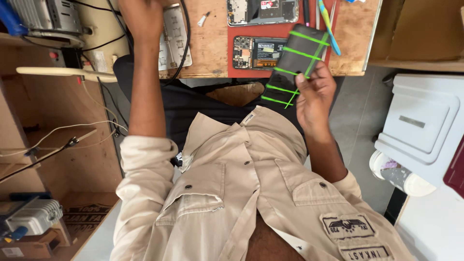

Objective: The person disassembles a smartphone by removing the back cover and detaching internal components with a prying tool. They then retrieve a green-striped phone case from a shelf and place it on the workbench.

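Observation:
My right hand (pixel 314 94) grips a black phone panel (pixel 297 60) bound with bright green bands, holding it tilted at the near edge of the wooden bench (pixel 208 48). My left hand (pixel 142 17) reaches up onto the bench beside a white metal fixture plate (pixel 175 38) and black cables (pixel 186 34). Its fingers run out of the top of the frame, so its grip is hidden. Behind the panel a red mat (pixel 231 72) carries two opened phones (pixel 253 52), (pixel 263 10). My beige shirt (pixel 241 193) fills the lower part of the view.
Tweezers and a blue-green tool (pixel 328 24) lie on the mat's right side. A grey power unit (pixel 46 17) sits at top left above wooden shelves (pixel 58 121) with loose wires. A white machine (pixel 420 125) and a plastic cup (pixel 398 174) stand at right.

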